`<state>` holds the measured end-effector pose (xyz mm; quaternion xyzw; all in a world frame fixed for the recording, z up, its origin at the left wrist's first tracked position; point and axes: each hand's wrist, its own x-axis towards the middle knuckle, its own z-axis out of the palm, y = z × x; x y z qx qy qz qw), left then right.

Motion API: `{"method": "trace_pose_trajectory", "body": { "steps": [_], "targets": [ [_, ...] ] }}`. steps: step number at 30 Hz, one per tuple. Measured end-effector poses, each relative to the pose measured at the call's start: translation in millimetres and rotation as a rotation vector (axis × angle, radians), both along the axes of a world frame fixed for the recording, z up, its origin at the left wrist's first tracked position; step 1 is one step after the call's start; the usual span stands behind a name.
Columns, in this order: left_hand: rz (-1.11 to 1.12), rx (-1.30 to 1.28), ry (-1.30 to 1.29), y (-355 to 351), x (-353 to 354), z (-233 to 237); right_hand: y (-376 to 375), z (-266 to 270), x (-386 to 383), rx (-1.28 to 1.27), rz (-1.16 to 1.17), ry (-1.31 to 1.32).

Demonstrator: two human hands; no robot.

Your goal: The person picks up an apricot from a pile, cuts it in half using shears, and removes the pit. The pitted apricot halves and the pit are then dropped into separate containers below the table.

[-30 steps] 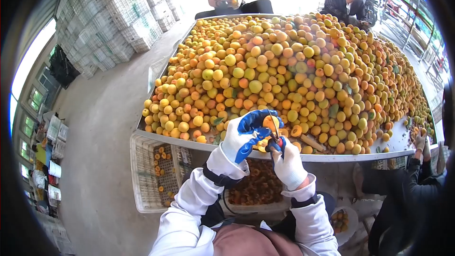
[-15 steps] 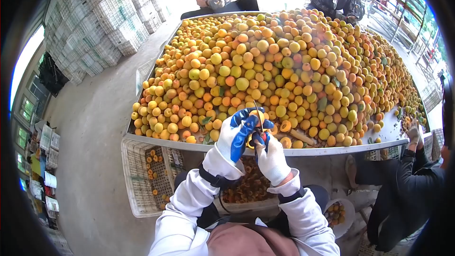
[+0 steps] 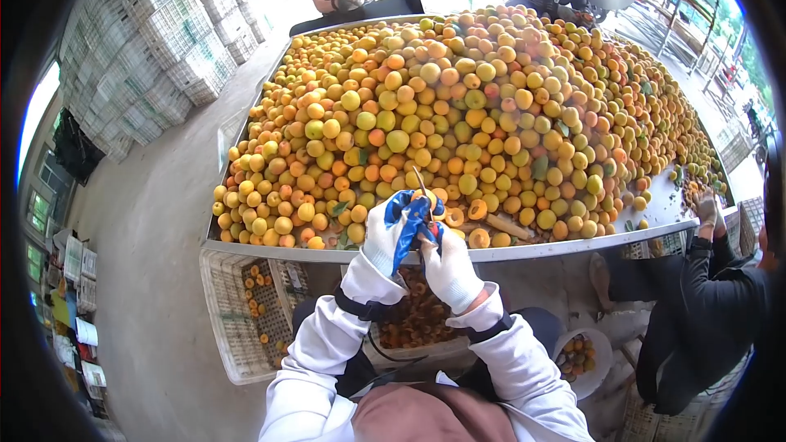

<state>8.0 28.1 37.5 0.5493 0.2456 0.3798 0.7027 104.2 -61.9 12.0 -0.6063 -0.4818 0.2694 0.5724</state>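
My left hand (image 3: 391, 233), in a white glove with blue-coated fingers, is closed around an apricot (image 3: 425, 196) above the table's near edge. My right hand (image 3: 450, 270), gloved the same way, is wrapped round the handle of a small knife. The thin blade of the knife (image 3: 420, 178) points up and away, against the apricot; fingers cover much of the fruit and the handle. Just beyond my hands, halved apricots (image 3: 477, 210) lie with their cut faces showing, beside a large heap of whole apricots (image 3: 417, 119).
A metal-rimmed table (image 3: 524, 252) bears the heap. Below it are a plastic crate (image 3: 221, 311) with some apricot halves, a container of dark pieces (image 3: 417, 319) and a white bucket (image 3: 602, 360) of fruit. Co-workers sit at the right and far side. Stacked crates (image 3: 155, 41) stand at left.
The view has shifted, so the table and heap appear farther left. My hands stay together on the apricot and knife; more of the fruit is now hidden by my left fingers.
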Motion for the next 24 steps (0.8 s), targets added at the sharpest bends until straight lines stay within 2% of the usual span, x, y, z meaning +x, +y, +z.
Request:
{"method": "trace_pose_trajectory", "body": {
  "steps": [2, 4, 5, 9, 10, 11, 12, 13, 14, 16, 18, 20, 21, 24],
  "targets": [
    [0.0, 0.042, -0.034, -2, 3, -4, 2, -7, -1, 0.024, 0.052, 0.078],
    [-0.014, -0.137, -0.093, -6, 4, -1, 4, -14, -1, -0.044, 0.196, 0.528],
    [-0.039, -0.202, -0.103, -5, 3, -4, 4, -20, 0, -0.06, 0.239, 0.62],
    [-0.075, -0.247, -0.09, -5, 3, -1, 2, -10, 3, -0.174, 0.287, 0.806],
    [-0.079, -0.245, -0.091, -4, 4, -3, 1, -4, -1, -0.086, 0.246, 0.673],
    [-0.064, -0.121, -0.096, -3, 4, -5, 0, -1, -3, 0.0, 0.206, 0.54],
    [-0.047, 0.003, -0.101, -2, 4, -8, 1, -3, -1, 0.001, 0.205, 0.539],
    [-0.075, 0.027, -0.197, 1, 5, -12, 1, -9, 2, -0.037, 0.177, 0.429],
    [-0.075, 0.028, -0.198, 2, 4, -15, 2, -12, 4, -0.076, 0.15, 0.319],
    [-0.064, -0.187, -0.18, 0, 4, -5, 2, -9, 4, -0.075, 0.112, 0.23],
    [-0.049, -0.154, -0.188, -1, 4, -4, 3, -8, 3, -0.075, 0.072, 0.143],
    [-0.041, -0.121, -0.199, -1, 6, -6, 4, -7, 2, 0.075, -0.024, -0.081],
    [-0.027, -0.122, -0.2, 0, 6, -9, 3, -5, 2, 0.074, -0.03, -0.085],
    [-0.031, -0.091, -0.113, 3, 2, -10, 1, 1, 0, -0.073, -0.131, -0.318]
  ]
}}
